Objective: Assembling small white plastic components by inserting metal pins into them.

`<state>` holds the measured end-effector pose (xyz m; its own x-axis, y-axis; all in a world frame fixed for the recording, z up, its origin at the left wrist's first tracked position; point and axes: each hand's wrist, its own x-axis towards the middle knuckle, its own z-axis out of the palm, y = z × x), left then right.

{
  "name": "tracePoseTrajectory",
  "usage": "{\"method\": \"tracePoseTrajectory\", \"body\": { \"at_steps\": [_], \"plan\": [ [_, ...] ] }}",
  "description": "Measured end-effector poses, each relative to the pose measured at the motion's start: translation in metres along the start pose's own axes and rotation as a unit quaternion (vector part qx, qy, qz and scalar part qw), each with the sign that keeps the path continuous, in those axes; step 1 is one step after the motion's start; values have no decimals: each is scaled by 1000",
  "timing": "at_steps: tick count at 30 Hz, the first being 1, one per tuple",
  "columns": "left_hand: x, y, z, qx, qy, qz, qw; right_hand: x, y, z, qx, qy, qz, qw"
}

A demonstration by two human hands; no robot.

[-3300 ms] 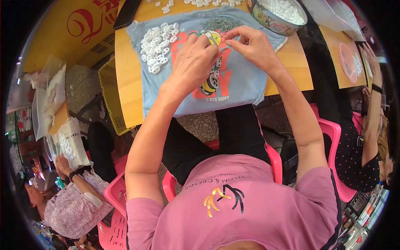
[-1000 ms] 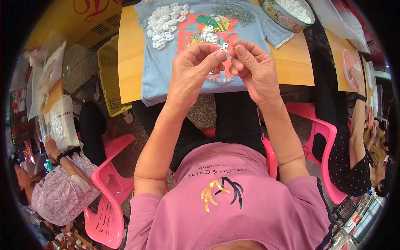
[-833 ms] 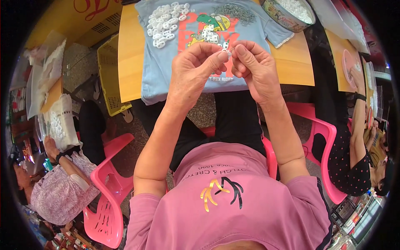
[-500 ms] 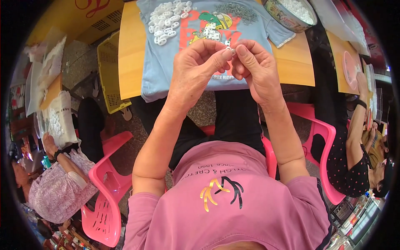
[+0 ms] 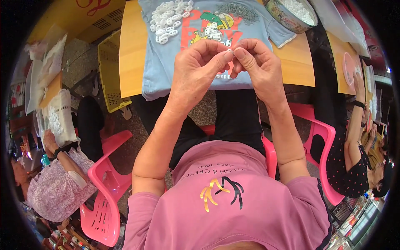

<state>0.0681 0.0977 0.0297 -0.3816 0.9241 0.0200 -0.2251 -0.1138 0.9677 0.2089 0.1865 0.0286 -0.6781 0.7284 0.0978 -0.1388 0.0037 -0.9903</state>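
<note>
My left hand (image 5: 201,64) and my right hand (image 5: 259,62) meet over the front of a light blue T-shirt (image 5: 160,75) spread on the table. Both thumbs and forefingers are pinched together, tip to tip. A tiny pale bit shows between them, too small and covered to name. Just beyond the fingertips lie several small white blocks with dark holes (image 5: 213,33). Farther left on the shirt is a heap of white oval pieces with two holes (image 5: 168,20). At the far right of the shirt is a pile of small grey metal parts (image 5: 241,11).
A round patterned tin (image 5: 283,20) with small white pieces stands at the table's (image 5: 131,62) far right. A yellow crate (image 5: 110,89) is left of the table. People sit either side on pink chairs (image 5: 102,208), working at other tables.
My fingertips have closed nearer together, and the small metallic glint between them no longer shows. A dark-tipped piece beyond them is no longer upright. The person at right has shifted an arm.
</note>
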Motion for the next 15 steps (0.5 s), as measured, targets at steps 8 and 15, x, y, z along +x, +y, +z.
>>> {"method": "tracePoseTrajectory", "body": {
  "at_steps": [8, 15],
  "plan": [
    [5, -13, 0, -5, 13, 11, 1000, 3, 11, 4, 3, 35, 21, 999],
    [4, -7, -12, -19, -26, -27, 999, 3, -3, -4, -5, -31, 4, 999]
  ]
}}
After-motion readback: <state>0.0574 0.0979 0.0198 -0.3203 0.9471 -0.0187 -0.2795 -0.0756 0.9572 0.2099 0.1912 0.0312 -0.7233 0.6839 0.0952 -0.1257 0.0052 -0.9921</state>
